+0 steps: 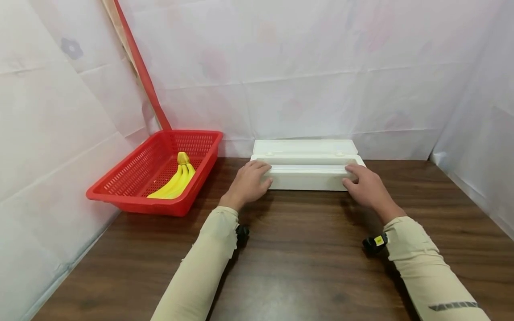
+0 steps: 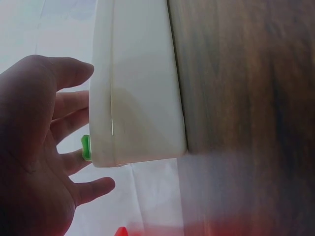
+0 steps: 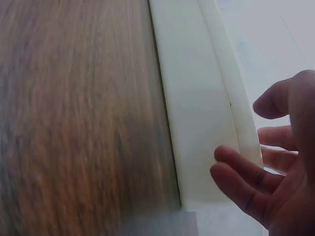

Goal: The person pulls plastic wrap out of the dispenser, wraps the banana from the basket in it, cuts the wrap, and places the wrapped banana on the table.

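Note:
A long white box (image 1: pixel 307 179) lies against the back wall, its flap-like lid (image 1: pixel 304 146) raised behind it. My left hand (image 1: pixel 250 180) is at the box's left end, fingers over the top edge and thumb toward the front. In the left wrist view, those fingers are loosely spread, and a small green piece (image 2: pixel 86 147) shows at the box edge beside them. At the opposite end is my right hand (image 1: pixel 363 185), fingertips near the top edge. Its fingers (image 3: pixel 241 172) are apart and gently bent in the right wrist view, with the thumb off the box.
To the left stands a red perforated basket (image 1: pixel 136 200) with a bunch of yellow bananas (image 1: pixel 176 180) inside. A red strap (image 1: pixel 142 71) rises behind it. White patterned sheeting (image 1: pixel 305 80) encloses the back and sides of the dark wooden table (image 1: pixel 301 267).

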Motion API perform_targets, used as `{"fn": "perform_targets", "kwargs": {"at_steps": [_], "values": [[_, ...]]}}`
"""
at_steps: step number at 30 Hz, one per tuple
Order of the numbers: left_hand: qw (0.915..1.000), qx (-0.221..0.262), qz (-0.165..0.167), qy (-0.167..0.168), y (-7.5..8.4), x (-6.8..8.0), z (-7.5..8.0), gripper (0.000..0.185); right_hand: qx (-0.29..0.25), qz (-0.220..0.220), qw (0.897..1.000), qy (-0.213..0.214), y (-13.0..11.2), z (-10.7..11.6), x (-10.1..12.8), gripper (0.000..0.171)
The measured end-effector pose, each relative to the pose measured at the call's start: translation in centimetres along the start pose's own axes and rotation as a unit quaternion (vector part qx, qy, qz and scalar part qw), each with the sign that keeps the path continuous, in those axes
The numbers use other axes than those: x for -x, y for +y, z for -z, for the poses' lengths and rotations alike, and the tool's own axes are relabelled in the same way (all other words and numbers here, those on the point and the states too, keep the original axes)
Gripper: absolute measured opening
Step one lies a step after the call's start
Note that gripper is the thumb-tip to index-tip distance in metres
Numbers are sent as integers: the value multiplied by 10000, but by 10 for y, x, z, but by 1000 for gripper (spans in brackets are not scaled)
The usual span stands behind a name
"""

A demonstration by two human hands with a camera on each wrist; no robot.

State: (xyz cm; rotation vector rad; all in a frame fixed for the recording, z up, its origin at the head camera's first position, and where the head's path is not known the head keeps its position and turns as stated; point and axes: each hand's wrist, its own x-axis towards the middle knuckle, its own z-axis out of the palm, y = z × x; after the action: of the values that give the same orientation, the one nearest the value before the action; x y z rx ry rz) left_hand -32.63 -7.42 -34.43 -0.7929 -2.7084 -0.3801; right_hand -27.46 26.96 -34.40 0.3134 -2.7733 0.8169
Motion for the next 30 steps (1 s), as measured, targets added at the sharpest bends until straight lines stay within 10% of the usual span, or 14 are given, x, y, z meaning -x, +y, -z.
{"fn": "perform_targets", "kwargs": {"at_steps": [16,30], "values": [[9998,-125,-136,-1,-1,1,-1,51,-397,-142,9990,-173,4,-5,-4,64],[9999,-140,-49,-58,2,2,2,52,-908,-236,9954,208,4,-6,3,40]]}}
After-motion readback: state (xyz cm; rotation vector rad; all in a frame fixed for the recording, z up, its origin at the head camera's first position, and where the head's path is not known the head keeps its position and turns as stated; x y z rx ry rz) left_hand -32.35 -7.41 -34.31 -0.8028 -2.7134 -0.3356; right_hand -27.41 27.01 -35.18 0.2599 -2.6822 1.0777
